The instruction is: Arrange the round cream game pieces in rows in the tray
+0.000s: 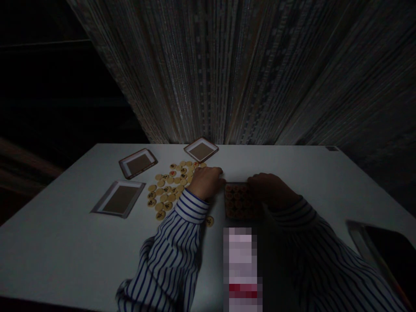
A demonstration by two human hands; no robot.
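Round wooden pieces with red or black characters lie loosely spread left of centre on a white table. My left hand is at their right edge, its fingers curled and pointing right; whether it holds a piece is hidden. A dark rectangular box holds rows of similar round pieces. My right hand is at the box's upper right corner, fingers bent down and in shadow, so its grasp cannot be made out. One single piece lies apart near my left cuff.
Three shallow trays or lids stand around the loose pieces: one at the back, one at the left back, one nearer left. A dark object lies at the right edge of the white table. A striped curtain hangs behind.
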